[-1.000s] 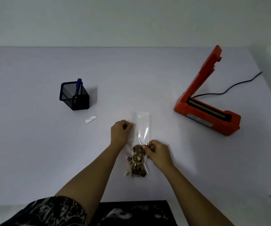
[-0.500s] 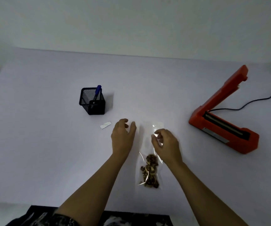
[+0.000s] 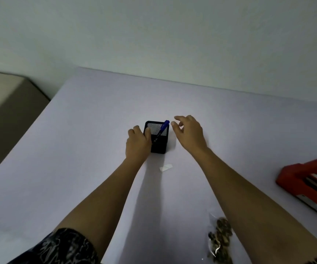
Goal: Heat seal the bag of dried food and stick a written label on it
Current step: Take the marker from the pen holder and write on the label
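The left hand grips the mesh pen holder. The right hand hovers spread and empty beside the blue pen.

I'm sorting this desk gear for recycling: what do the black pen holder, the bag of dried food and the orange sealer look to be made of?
Pen holder: likely wire mesh, matte black; a fine grid shows through its wall.
Bag of dried food: thin clear plastic film, glossy; the contents show through and the edges glint.
Sealer: probably moulded plastic, smooth orange-red.

Black wire-mesh pen holder, clear glossy plastic bag, matt table
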Demonstrator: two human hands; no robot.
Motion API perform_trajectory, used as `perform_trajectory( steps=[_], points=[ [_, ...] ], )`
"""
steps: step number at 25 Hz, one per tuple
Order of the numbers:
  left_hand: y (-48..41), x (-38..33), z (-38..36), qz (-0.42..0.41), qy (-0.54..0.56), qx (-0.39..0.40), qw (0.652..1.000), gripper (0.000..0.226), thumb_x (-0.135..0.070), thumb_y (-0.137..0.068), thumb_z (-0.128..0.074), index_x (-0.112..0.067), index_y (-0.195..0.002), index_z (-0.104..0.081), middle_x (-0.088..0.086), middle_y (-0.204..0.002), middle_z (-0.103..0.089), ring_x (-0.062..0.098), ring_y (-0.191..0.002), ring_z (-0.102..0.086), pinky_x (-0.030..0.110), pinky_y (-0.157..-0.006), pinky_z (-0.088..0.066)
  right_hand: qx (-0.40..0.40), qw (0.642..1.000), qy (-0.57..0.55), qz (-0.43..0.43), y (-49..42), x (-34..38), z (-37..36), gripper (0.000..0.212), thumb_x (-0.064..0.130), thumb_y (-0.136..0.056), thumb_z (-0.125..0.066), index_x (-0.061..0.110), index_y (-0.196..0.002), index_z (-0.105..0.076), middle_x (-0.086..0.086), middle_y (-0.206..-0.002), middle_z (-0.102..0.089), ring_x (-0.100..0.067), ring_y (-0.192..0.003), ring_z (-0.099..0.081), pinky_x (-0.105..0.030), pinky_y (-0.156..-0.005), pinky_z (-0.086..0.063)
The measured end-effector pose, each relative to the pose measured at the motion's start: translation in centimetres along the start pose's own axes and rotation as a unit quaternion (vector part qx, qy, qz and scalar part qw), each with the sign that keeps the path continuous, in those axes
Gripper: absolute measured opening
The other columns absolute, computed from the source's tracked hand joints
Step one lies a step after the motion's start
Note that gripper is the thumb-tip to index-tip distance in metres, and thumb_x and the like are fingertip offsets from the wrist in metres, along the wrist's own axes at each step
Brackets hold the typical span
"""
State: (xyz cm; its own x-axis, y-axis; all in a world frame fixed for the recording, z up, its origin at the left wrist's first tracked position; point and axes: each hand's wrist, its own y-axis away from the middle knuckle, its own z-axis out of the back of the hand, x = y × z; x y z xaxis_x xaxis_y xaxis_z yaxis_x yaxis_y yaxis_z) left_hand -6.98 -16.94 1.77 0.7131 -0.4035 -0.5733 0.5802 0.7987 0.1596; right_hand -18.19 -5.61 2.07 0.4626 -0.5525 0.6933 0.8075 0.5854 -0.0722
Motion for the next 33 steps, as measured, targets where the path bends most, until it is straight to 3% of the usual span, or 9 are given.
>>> perform_trajectory(
  steps=[2,7,11,16,18,20,26,29,33],
  points=[
    [-0.8,0.1,-0.1,0.0,-0.055,0.066,0.996,0.043,-0.033,-0.101,-0.028,0.002,-0.12,-0.045,0.024,-0.116,-0.056,0.039,-0.105,-0.054,0.041,-0.085,-0.043,0.031,0.999,0.013,-0.015,-1.2,0.6,-1.4,0.039,0.038,-0.09,-0.055,0.012,-0.118,-0.061,-0.011,-0.11,-0.059,-0.023,-0.092,-0.061,-0.026,-0.079,-0.039],
    [-1.0,0.1,-0.3,-0.022,-0.096,0.081,0.992,0.04,-0.024,-0.102,-0.021,0.003,-0.119,-0.045,0.023,-0.103,-0.055,0.04,-0.105,-0.055,0.043,-0.085,-0.043,0.001,0.996,-0.069,-0.064,-1.4,1.2,-3.1,0.023,0.033,-0.084,-0.064,0.016,-0.098,-0.069,-0.004,-0.102,-0.067,-0.02,-0.09,-0.062,-0.033,-0.08,-0.05],
    [-1.2,0.6,-0.5,-0.072,-0.127,0.095,0.985,0.028,-0.009,-0.098,-0.029,0.001,-0.121,-0.041,0.019,-0.11,-0.047,0.039,-0.094,-0.054,0.039,-0.065,-0.034,-0.057,0.988,-0.125,-0.075,-1.0,2.3,-1.9,0.022,0.035,-0.086,-0.061,0.016,-0.095,-0.068,0.001,-0.094,-0.07,-0.014,-0.087,-0.062,-0.029,-0.08,-0.049],
    [-1.2,0.5,1.4,-0.126,-0.07,0.044,0.989,0.035,-0.001,-0.061,-0.078,0.004,-0.093,-0.062,0.019,-0.076,-0.057,0.033,-0.055,-0.055,0.031,-0.046,-0.042,-0.139,0.962,-0.192,-0.132,-1.6,2.3,2.9,0.019,0.032,-0.09,-0.055,0.017,-0.094,-0.065,0.003,-0.082,-0.067,-0.015,-0.08,-0.062,-0.031,-0.08,-0.05],
    [-0.5,-0.4,2.4,-0.183,0.046,0.009,0.982,0.015,-0.017,-0.087,-0.062,-0.003,-0.093,-0.061,0.012,-0.081,-0.059,0.03,-0.072,-0.055,0.035,-0.062,-0.043,-0.141,0.947,-0.24,-0.161,-1.5,1.8,4.1,0.014,0.034,-0.09,-0.055,0.024,-0.084,-0.063,0.006,-0.077,-0.066,-0.017,-0.08,-0.064,-0.038,-0.082,-0.053],
    [0.7,-1.2,2.8,-0.187,0.149,0.058,0.969,0.025,-0.03,-0.099,-0.041,-0.012,-0.096,-0.058,0.003,-0.081,-0.059,0.019,-0.076,-0.053,0.031,-0.068,-0.041,-0.133,0.933,-0.278,-0.186,-1.0,1.7,4.8,0.016,0.034,-0.09,-0.055,0.029,-0.076,-0.061,0.007,-0.075,-0.065,-0.016,-0.078,-0.063,-0.039,-0.084,-0.054],
    [3.8,-2.0,2.3,-0.241,0.132,0.032,0.961,0.019,-0.019,-0.094,-0.054,-0.008,-0.103,-0.067,0.008,-0.081,-0.068,0.02,-0.071,-0.057,0.025,-0.064,-0.043,-0.11,0.896,-0.351,-0.248,1.7,2.7,4.7,0.036,0.044,-0.094,-0.042,0.013,-0.095,-0.061,0.003,-0.078,-0.063,-0.013,-0.064,-0.058,-0.024,-0.061,-0.051],
    [6.0,-3.0,1.7,-0.297,0.099,-0.002,0.95,0.019,-0.016,-0.093,-0.056,-0.002,-0.101,-0.067,0.011,-0.081,-0.068,0.022,-0.067,-0.059,0.018,-0.059,-0.034,-0.036,0.913,-0.31,-0.263,3.5,3.7,3.4,0.05,0.052,-0.094,-0.035,0.012,-0.079,-0.062,-0.001,-0.062,-0.058,-0.012,-0.05,-0.049,-0.025,-0.05,-0.042],
    [7.8,-3.4,1.0,-0.275,0.014,0.005,0.961,0.032,-0.022,-0.098,-0.045,0.002,-0.09,-0.064,0.017,-0.08,-0.066,0.032,-0.072,-0.058,0.035,-0.062,-0.038,-0.041,0.909,-0.295,-0.292,4.5,4.0,2.9,0.038,0.028,-0.09,-0.039,0.011,-0.06,-0.053,-0.003,-0.055,-0.051,-0.016,-0.049,-0.044,-0.027,-0.048,-0.036]
  ],
)
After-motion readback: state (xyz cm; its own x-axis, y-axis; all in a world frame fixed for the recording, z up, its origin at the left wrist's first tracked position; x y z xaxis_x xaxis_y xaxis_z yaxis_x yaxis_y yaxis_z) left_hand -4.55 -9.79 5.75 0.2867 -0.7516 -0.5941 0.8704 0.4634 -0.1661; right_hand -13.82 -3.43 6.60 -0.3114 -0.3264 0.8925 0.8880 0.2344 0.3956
